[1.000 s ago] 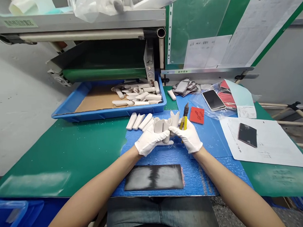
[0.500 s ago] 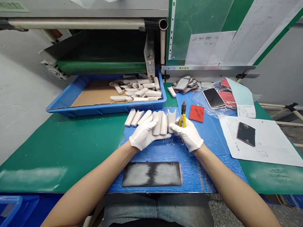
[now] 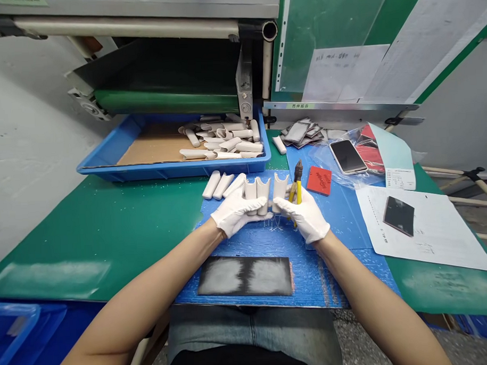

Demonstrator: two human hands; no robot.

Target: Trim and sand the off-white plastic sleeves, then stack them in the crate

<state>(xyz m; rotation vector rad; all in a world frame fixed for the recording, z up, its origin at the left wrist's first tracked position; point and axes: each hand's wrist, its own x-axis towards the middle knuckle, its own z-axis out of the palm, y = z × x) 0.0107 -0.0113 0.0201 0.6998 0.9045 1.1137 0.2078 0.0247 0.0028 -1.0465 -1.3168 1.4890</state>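
My left hand (image 3: 238,212), in a white glove, is closed round two upright white plastic pieces (image 3: 263,195), rounded and hollow with scooped top ends. Between the thumb and fingers of my gloved right hand (image 3: 306,215) stands another such white piece (image 3: 280,189). The same right hand also keeps a pair of yellow-handled cutting pliers (image 3: 298,183) in its palm, jaws pointing up and away. Just beyond my left hand, three more white pieces (image 3: 223,186) lie side by side on the blue mat (image 3: 249,238).
A blue tray (image 3: 167,171) with a cardboard base holds several white pieces below a green conveyor (image 3: 164,101). Nearer me lies a black abrasive board (image 3: 244,276). On the right are a red block (image 3: 319,180), a phone (image 3: 348,156), sanding pads (image 3: 301,131) and papers (image 3: 437,229).
The two pieces in my left hand have tilted, so their scooped ends now show. Both hands remain close together, the pliers still in the right one. The view has shifted slightly.
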